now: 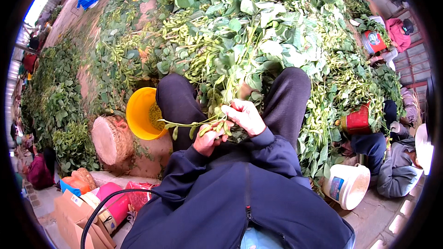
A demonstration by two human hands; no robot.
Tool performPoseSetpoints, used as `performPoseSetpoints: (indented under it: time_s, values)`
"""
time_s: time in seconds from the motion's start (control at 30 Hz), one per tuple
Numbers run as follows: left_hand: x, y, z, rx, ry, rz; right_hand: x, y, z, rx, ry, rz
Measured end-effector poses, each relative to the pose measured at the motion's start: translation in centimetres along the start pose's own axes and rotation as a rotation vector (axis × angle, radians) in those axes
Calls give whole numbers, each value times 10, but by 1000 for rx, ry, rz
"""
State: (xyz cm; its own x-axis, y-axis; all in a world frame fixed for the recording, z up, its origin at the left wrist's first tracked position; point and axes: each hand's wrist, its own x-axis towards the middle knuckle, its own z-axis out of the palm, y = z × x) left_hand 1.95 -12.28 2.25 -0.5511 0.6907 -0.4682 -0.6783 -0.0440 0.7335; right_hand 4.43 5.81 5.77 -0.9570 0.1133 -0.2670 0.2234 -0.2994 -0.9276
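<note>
Between my knees I hold a green soybean plant with pods and leaves on its stem. My left hand is closed round the stem's lower part and some green pods. Just to its right, my right hand pinches the plant farther up, its thumb and fingers pressed together. The stem's thin end sticks out to the left, toward a yellow bucket that stands tilted beside my left knee. Green pods lie inside that bucket.
A large heap of podded plants spreads in front of me and to both sides. A cut log stands left of the yellow bucket. At right are a white bucket, a red bucket and other seated people. A cardboard box sits at lower left.
</note>
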Motion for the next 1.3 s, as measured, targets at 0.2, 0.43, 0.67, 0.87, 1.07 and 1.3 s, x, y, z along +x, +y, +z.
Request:
performPoseSetpoints:
  time_s: [0.2,0.43,0.67,0.87,1.07,1.3]
  values:
    - [-15,25,4,-66,-95,14,-25,-52,-11,68,8,-109]
    - [-41,68,-118,-611,79,563,-105,-109,-124,1,716,-738]
    - [-13,31,-330,-124,785,510,-198,-5,-287,185,1176,-654]
    - [-7,-42,-459,861,1000,568,-283,213,-346,755,1173,161]
    - [-12,73,-229,613,990,591,-218,70,-257,229,1245,-205]
    - [36,72,8,587,105,233,-85,-85,-105,-221,880,-422]
